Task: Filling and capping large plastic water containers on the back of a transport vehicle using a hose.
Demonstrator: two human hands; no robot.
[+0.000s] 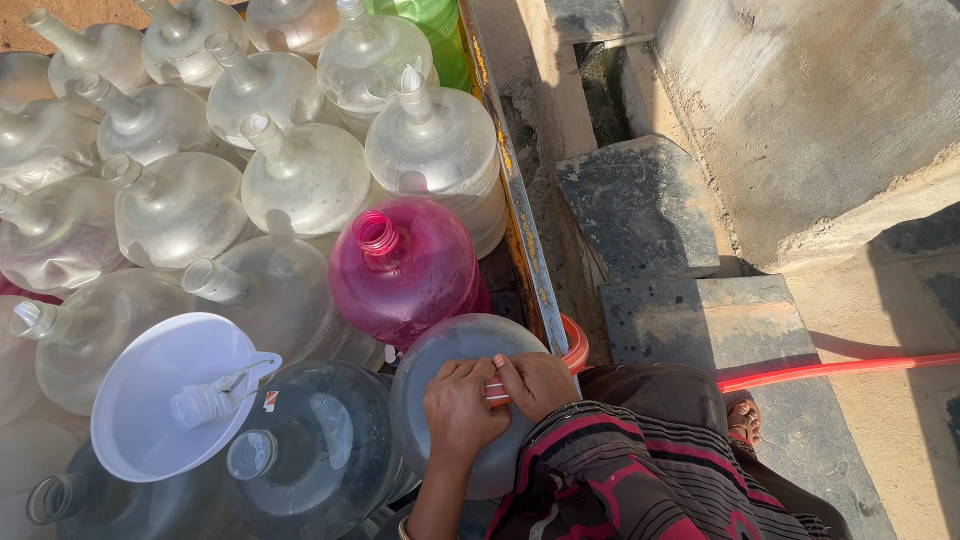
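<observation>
My left hand (458, 408) and my right hand (535, 383) meet over the top of a large clear water jug (440, 350), both closed around the end of a red hose (494, 392) at the jug's mouth. The hose loops over the cart's edge (575, 345) and runs off to the right along the ground (840, 368). Just beyond my hands stands an open pink jug (400, 268). A white funnel (165, 390) lies on the jugs to the left.
Many clear capped jugs (300, 175) fill the cart, with a green one (435, 25) at the back. The cart's metal side rail (520, 210) borders them. Right of it are stone steps (640, 210), a concrete wall (810, 100) and my sandalled foot (742, 422).
</observation>
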